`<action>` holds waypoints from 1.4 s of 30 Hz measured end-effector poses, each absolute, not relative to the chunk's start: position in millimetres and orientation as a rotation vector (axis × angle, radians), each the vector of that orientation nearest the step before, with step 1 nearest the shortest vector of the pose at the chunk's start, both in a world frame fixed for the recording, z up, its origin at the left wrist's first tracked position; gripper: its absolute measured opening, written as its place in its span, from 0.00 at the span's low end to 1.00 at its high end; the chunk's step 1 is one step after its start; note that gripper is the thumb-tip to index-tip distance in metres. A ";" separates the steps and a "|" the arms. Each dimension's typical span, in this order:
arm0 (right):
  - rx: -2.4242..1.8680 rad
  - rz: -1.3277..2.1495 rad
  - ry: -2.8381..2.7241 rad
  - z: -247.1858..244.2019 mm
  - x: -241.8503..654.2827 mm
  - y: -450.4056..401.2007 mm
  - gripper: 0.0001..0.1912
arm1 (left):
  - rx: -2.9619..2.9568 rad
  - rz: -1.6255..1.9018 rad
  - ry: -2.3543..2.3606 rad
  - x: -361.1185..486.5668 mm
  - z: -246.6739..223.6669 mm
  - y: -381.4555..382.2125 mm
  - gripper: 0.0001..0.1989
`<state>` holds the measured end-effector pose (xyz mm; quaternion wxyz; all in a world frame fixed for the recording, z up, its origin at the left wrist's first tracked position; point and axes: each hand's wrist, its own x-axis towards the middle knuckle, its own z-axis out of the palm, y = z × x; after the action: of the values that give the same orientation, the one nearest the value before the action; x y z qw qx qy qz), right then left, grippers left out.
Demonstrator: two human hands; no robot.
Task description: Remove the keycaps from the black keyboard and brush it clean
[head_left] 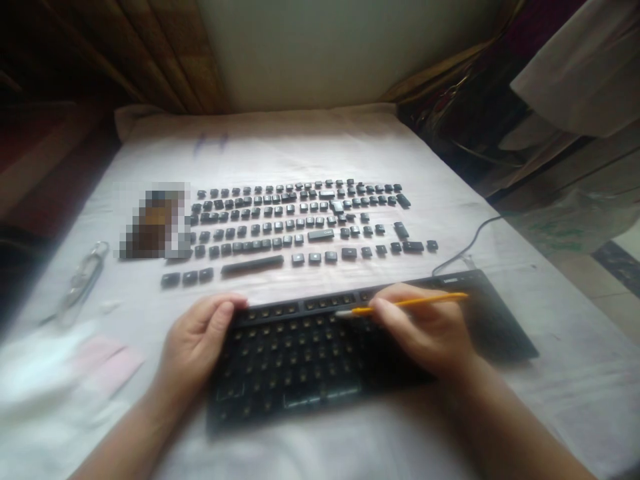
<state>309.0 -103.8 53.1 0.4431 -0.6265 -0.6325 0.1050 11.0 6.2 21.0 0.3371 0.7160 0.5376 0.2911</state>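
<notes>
A black keyboard (310,363) with its keycaps taken off lies before me, slightly tilted in view. My left hand (197,343) is closed on its upper left edge, thumb on top. In my right hand (427,330) is a thin yellow paintbrush (417,301), pinched between thumb and fingers. The brush's pale tip is over the top part of the keyboard, near the upper rows of bare key sockets; I cannot tell whether it touches. My right hand and forearm hide part of the keyboard's right half.
Loose black keycaps (265,229) stand in rows on the white cloth (310,147) beyond the keyboard, with a long space bar (253,265) in front. A cable (473,243) runs off right. At left are a blurred-out object (153,223), a clear slender item (83,280) and pink-white cloth (107,360).
</notes>
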 end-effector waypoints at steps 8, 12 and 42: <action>-1.511 0.353 -1.600 55.8 304.5 -102.2 0.11 | 1.872 0.761 1.394 11.3 22.2 5.7 0.27; -1.471 0.426 -1.532 54.7 303.2 -104.3 0.10 | 1.874 0.765 1.399 11.5 22.6 5.6 0.27; -1.533 0.275 -1.442 50.6 306.9 -105.6 0.10 | 1.866 0.760 1.387 12.0 24.9 6.8 0.26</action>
<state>306.9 -105.6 50.6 0.4878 -0.6304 -0.5932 0.1133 12.0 6.8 24.9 0.3406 0.7172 0.5331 0.2921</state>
